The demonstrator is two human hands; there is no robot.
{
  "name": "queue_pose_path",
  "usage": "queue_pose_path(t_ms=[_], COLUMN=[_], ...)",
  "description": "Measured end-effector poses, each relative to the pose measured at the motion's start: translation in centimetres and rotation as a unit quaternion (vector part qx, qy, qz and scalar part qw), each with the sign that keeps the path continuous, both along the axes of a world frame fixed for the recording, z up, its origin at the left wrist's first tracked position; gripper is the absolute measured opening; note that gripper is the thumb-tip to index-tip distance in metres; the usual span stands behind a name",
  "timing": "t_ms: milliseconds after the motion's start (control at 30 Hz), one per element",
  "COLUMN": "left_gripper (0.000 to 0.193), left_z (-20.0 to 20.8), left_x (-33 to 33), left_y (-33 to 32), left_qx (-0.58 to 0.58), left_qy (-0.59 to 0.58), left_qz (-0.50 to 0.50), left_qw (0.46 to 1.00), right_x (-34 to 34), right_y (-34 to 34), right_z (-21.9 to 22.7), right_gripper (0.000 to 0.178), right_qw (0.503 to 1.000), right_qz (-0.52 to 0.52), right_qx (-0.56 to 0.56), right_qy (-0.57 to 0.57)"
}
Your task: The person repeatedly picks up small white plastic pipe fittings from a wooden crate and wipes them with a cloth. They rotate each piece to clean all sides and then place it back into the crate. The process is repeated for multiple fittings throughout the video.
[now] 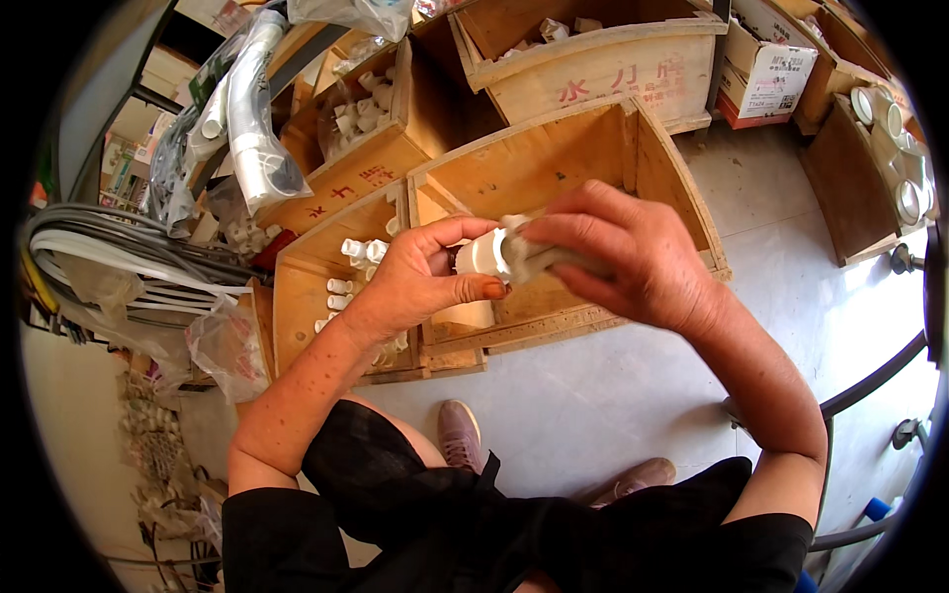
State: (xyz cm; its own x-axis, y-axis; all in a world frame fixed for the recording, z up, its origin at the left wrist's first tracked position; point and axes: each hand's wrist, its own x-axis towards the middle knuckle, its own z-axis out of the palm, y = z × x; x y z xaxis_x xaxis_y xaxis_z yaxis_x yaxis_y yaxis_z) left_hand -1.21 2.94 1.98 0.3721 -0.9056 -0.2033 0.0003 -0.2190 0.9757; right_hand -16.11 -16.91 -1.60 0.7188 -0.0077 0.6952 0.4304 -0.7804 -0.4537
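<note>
My left hand (400,277) grips a white cylindrical pipe fitting (481,255) between thumb and fingers, level above a wooden box. A crumpled grey-beige rag (542,259) is bunched in my right hand (638,247) and pressed against the fitting's right end, partly covering it. Beneath my left hand and wrist, several small white fittings (341,287) lie in a wooden bin (297,267). Under both hands stands a larger wooden bin (682,178), its inner wall showing beyond my fingers.
More wooden bins stand behind, one holding white fittings (361,114). Plastic-wrapped white pipes (255,109) and coiled tubing (129,257) are at left. At right are a cardboard box (766,74), a wooden crate (850,188) with white pipe pieces, and a dark curved metal frame (880,376).
</note>
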Motion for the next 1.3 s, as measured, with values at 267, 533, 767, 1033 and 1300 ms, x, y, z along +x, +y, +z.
queue_pose_path(t_ms=[267,533,767,1033,1300], left_gripper=[0.049,0.056,0.045,0.057,0.050], left_z=[-0.5,0.2,-0.2,0.6,-0.3], left_x=[0.0,0.2,0.8,-0.6,0.2], left_y=[0.1,0.3,0.4,0.2,0.5], left_qx=[0.011,0.000,-0.019,-0.013,-0.003], left_qy=[0.003,0.067,0.043,0.008,0.017], left_qz=[0.020,0.038,0.005,0.011,0.002], left_qw=[1.000,0.997,0.999,1.000,1.000], right_x=[-0.2,-0.5,-0.5,-0.8,-1.2], right_y=[0.1,-1.6,0.1,-1.2,2.0], right_z=[1.1,-0.6,1.1,0.6,2.0], right_gripper=[0.037,0.036,0.033,0.030,0.041], right_qw=[0.999,0.997,0.999,0.998,1.000], right_qz=[-0.027,-0.027,-0.009,-0.056,-0.009], right_qx=[0.037,-0.061,0.023,0.012,-0.020], right_qy=[-0.006,0.032,-0.023,0.000,0.017])
